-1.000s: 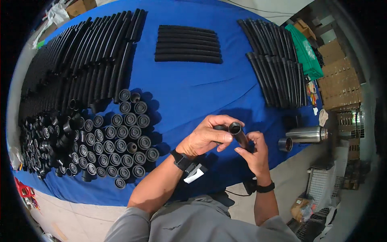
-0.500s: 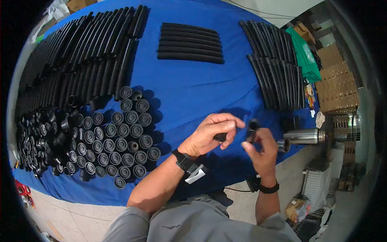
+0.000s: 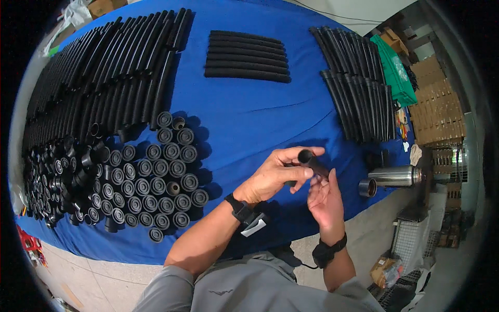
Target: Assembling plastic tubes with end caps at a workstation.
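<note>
A short black tube (image 3: 312, 162) is held over the front part of the blue table (image 3: 244, 112). My left hand (image 3: 273, 174) pinches it near its open end with thumb and fingers curled around. My right hand (image 3: 325, 197) sits just below and to the right, palm up, fingers touching the tube's lower end. Both wrists wear black bands. A second small dark piece shows under my left fingers, but I cannot make out what it is.
Several upright black caps (image 3: 156, 179) stand in rows at the left, next to a heap of loose black fittings (image 3: 57, 182). Long black tubes (image 3: 104, 78) lie at the back left, foam sleeves (image 3: 247, 57) in the middle, more tubes (image 3: 358, 83) at right. A steel flask (image 3: 397, 176) and its cup (image 3: 367, 187) rest at the table's right edge.
The hands, apart half a second ago with a piece in each, have come together again on the black tube, which now points up and left.
</note>
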The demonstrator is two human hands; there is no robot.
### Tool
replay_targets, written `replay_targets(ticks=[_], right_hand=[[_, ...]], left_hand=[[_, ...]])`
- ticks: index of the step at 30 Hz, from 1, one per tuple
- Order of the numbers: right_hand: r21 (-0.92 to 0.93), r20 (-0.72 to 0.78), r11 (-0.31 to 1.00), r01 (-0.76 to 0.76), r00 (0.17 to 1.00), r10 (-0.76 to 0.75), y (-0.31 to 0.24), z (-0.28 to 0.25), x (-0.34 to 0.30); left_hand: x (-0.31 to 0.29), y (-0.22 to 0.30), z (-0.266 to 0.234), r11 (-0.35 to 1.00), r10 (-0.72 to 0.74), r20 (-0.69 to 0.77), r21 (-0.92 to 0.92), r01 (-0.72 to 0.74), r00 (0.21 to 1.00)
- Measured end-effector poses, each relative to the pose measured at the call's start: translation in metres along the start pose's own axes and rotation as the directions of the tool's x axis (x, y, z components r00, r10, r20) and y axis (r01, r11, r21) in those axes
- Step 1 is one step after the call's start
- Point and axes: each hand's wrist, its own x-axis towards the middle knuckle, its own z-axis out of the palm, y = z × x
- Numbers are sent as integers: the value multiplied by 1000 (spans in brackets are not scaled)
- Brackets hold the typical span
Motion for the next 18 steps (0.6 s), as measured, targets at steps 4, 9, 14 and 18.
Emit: replay_targets(ticks=[4, 9, 14, 18], right_hand=[[-722, 140, 649, 241, 969, -204, -13, -8, -24], [-582, 810, -663, 470, 400, -428, -20, 19, -2], [-721, 668, -536, 438, 645, -371, -25, 0, 15], [-831, 552, -247, 499, 795, -251, -35, -1, -4]], left_hand=[[-1, 3, 0, 1000, -15, 52, 21, 14, 999], [-2, 4, 0, 999, -16, 78, -46, 20, 997], [-1, 4, 4, 999, -32, 59, -16, 33, 998], [-2, 3, -2, 999, -28, 114, -20, 30, 993]])
